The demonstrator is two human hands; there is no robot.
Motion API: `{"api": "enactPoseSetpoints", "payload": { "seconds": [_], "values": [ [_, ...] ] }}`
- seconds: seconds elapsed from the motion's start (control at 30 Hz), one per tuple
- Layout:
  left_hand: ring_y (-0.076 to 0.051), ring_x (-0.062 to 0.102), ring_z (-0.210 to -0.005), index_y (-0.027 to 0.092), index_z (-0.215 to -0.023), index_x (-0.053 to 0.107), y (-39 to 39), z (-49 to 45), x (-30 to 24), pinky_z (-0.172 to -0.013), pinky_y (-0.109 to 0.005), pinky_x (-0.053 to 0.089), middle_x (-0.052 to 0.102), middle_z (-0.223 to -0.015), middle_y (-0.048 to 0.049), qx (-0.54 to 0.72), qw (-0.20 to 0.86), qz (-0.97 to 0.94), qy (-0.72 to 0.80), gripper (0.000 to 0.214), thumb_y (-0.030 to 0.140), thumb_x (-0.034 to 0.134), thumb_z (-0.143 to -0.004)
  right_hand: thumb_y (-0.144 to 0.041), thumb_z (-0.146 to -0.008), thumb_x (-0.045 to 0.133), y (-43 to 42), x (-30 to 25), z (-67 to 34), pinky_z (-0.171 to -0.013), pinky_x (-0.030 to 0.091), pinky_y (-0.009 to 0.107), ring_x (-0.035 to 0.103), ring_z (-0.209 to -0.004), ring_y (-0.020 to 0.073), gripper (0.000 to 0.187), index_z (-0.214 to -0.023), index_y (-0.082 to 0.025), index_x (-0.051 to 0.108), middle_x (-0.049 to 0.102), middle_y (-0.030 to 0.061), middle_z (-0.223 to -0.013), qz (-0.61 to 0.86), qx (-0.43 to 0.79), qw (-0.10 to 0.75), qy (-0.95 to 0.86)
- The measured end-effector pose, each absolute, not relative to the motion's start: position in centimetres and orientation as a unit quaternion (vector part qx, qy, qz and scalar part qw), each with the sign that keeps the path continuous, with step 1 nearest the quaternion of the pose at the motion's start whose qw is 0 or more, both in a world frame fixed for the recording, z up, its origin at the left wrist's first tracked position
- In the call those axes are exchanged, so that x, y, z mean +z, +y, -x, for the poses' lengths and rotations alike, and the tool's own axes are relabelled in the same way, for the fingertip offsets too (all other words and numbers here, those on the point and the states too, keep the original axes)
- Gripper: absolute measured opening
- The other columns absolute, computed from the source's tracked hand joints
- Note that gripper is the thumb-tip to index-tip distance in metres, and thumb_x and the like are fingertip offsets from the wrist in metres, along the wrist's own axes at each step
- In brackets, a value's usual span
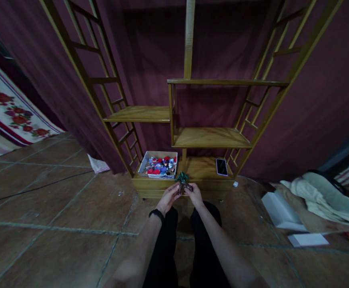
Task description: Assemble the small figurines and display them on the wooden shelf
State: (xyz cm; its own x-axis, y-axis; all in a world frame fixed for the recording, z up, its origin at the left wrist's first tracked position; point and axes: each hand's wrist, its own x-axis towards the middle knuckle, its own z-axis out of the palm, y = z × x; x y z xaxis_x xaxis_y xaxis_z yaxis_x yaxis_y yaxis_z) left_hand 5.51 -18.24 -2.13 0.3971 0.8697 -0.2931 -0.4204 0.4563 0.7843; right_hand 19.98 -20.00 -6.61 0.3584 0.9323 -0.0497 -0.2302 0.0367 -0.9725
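Observation:
Between my two hands is a small figurine [182, 179] with a spiky dark green top and a brownish lower part. My left hand [170, 195], with a black band on the wrist, pinches it from the left. From the right, the fingers of my right hand [195, 194] close on its lower part. Just beyond my left hand, an open cardboard box [143, 165] sits on the low base of the shelf unit, holding several small red, white, blue and purple figures. The figurine's finer details are too small to make out.
A wooden shelf unit [210, 138] with stepped boards stands before a dark red curtain [150, 48]. On its base at the right lies a phone [221, 167]. White boxes [282, 212] and cloth [321, 200] lie on the tiled floor at right. A black cable [39, 187] crosses the left floor.

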Motion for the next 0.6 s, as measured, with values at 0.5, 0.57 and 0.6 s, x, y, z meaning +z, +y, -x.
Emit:
{"api": "enactPoseSetpoints", "payload": {
  "seconds": [0.5,0.57,0.6],
  "values": [
    [-0.012,0.063,-0.072,0.014,-0.095,0.068,-18.4,-5.4,-2.0,-0.077,-0.026,0.049,0.07,-0.084,-0.0062,0.404,0.787,-0.331,0.329,0.027,0.016,0.071,-0.068,-0.042,-0.057,0.071,-20.4,-5.5,-19.7,-0.062,0.052,0.029,0.06,-0.077,0.0169,0.036,-0.08,-0.02,0.055,0.06,0.0005,-0.085,0.522,0.442,0.654,-0.323],
    [-0.011,0.063,-0.072,0.013,-0.093,0.068,-18.3,-5.4,-2.1,-0.077,-0.025,0.049,0.07,-0.084,-0.0062,0.405,0.788,-0.33,0.324,0.025,0.016,0.071,-0.068,-0.042,-0.057,0.071,-20.4,-5.6,-19.7,-0.062,0.051,0.03,0.059,-0.076,0.0171,0.036,-0.082,-0.021,0.054,0.06,0.0003,-0.083,0.521,0.439,0.657,-0.323],
    [-0.011,0.063,-0.072,0.013,-0.092,0.068,-18.3,-5.4,-2.2,-0.077,-0.025,0.049,0.07,-0.084,-0.0062,0.408,0.79,-0.328,0.32,0.024,0.015,0.071,-0.068,-0.041,-0.058,0.07,-20.4,-5.7,-19.7,-0.063,0.05,0.03,0.059,-0.075,0.017,0.036,-0.083,-0.021,0.054,0.06,0.0,-0.082,0.523,0.435,0.657,-0.326]
  ]
}}
